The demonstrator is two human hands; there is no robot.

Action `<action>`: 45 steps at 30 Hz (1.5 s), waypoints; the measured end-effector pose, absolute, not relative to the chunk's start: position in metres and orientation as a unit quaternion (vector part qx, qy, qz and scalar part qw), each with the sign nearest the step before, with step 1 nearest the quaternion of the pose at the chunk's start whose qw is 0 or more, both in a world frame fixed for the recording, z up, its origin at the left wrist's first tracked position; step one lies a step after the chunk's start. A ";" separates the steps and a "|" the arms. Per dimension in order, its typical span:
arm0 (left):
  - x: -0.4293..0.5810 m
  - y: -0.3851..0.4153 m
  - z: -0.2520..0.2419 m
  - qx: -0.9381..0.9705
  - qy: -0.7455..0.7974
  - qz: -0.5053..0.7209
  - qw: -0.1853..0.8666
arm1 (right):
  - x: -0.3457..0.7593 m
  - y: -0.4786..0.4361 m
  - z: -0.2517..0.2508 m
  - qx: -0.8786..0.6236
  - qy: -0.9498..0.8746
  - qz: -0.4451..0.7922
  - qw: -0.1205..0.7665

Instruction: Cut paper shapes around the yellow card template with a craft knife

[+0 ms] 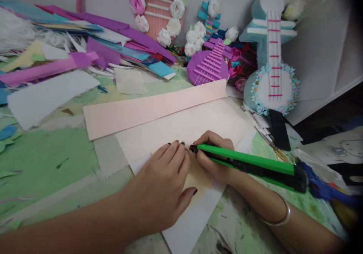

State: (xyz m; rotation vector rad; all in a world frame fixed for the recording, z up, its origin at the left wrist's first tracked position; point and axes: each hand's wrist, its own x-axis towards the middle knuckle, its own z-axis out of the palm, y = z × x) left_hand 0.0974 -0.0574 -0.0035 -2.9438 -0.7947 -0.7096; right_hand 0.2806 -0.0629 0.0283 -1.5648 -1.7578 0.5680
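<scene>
My right hand point(214, 155) grips a green utility knife point(249, 159) with black ends, held slanted like a pen. Its front end is close to the fingertips of my left hand, and the blade cannot be made out. My left hand point(167, 182) lies flat, fingers stretched and thumb apart, on a pale yellowish piece point(195, 176). Under both hands is a large white sheet point(184, 235), its lower corner towards me. Behind them a pale pink strip point(155, 106) lies across a cream sheet point(159, 135).
Coloured paper scraps point(113, 27) pile up at the back left. Along the wall stand a purple paper instrument point(208, 67), a light-blue one point(272, 57) and a pink one point(159, 10). Blue-handled scissors point(320, 182) lie at the right. A green stained cover point(42, 163) lies over the table.
</scene>
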 end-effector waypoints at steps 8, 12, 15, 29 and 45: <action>0.099 -0.056 -0.003 -0.942 -0.255 -0.217 0.014 | 0.281 -0.063 0.027 -0.614 -0.678 0.210 0.345; 0.098 -0.057 -0.002 -0.945 -0.254 -0.205 0.016 | 0.282 -0.065 0.027 -0.600 -0.682 0.223 0.354; 0.098 -0.057 -0.003 -0.945 -0.254 -0.205 0.010 | 0.284 -0.066 0.026 -0.583 -0.691 0.222 0.365; 0.098 -0.058 -0.005 -0.944 -0.253 -0.211 0.005 | 0.282 -0.068 0.026 -0.599 -0.677 0.212 0.371; 0.097 -0.057 -0.006 -0.944 -0.255 -0.210 -0.014 | 0.283 -0.072 0.028 -0.588 -0.688 0.207 0.372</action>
